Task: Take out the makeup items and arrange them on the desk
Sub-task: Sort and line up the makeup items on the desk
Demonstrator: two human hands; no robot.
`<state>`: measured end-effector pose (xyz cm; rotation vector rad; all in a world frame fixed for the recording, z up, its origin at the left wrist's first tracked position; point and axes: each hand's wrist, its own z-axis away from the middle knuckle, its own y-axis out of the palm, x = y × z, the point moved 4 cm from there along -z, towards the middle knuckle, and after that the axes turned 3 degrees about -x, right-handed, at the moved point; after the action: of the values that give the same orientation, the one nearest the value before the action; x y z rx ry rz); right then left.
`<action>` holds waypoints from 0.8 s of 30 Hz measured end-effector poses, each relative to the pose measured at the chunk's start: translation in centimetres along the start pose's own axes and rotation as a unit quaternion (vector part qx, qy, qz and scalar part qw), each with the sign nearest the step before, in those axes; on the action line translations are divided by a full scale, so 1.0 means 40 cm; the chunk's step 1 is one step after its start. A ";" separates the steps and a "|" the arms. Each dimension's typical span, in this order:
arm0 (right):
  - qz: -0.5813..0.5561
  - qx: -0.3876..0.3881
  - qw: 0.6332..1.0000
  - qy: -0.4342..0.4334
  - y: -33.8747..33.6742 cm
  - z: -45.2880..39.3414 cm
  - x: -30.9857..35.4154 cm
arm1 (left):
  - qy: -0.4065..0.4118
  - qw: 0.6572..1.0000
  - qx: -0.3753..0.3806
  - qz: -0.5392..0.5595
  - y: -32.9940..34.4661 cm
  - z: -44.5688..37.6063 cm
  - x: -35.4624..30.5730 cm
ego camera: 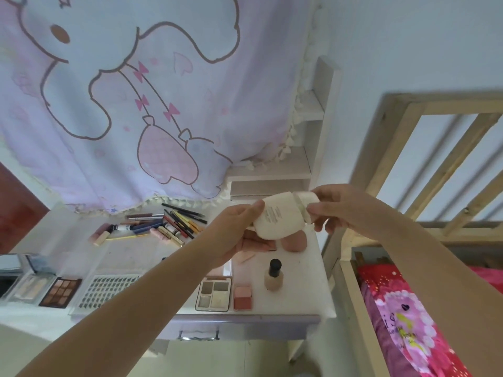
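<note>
Both hands up over the white desk (304, 278): left hand (234, 235) grips the cream bottle (280, 216), right hand (334, 208) pinches its cap; cartoon curtain (136, 91) behind, pink bedding (402, 317) right.

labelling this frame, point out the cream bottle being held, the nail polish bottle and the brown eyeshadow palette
cream bottle (275, 217), head view, printed middle of its body
nail polish bottle (273, 280), head view, beige glass body
brown eyeshadow palette (62, 292), head view, pan grid

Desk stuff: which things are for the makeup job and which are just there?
Job: white bottle in both hands, left hand, right hand, pencils, palettes, foundation bottle.
Just there: curtain, bed rail, blanket.
</note>
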<state>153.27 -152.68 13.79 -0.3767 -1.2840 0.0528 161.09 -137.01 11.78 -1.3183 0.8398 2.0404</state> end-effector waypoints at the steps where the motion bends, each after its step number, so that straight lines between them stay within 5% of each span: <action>1: 0.029 -0.001 0.999 -0.027 -0.001 0.002 0.007 | 0.003 1.000 -0.002 -0.001 -0.002 0.000 -0.004; 8: -0.029 -0.048 0.990 -0.128 0.006 -0.009 0.028 | 0.011 1.000 0.019 -0.003 -0.011 -0.006 -0.016; 13: -0.184 0.018 0.977 -0.109 0.005 -0.025 0.032 | -0.005 0.998 0.053 -0.017 -0.030 -0.002 -0.017; 17: -0.072 -0.003 0.989 -0.126 0.010 -0.042 0.027 | -0.010 0.997 0.070 -0.015 -0.039 0.001 -0.011; 24: -0.069 0.038 0.995 -0.067 0.033 -0.058 -0.044 | -0.033 0.997 0.055 -0.042 -0.048 -0.013 0.073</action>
<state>155.16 -152.44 11.25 -0.2216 -1.4341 0.0104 161.77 -135.82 8.53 -1.1982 0.8409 1.9337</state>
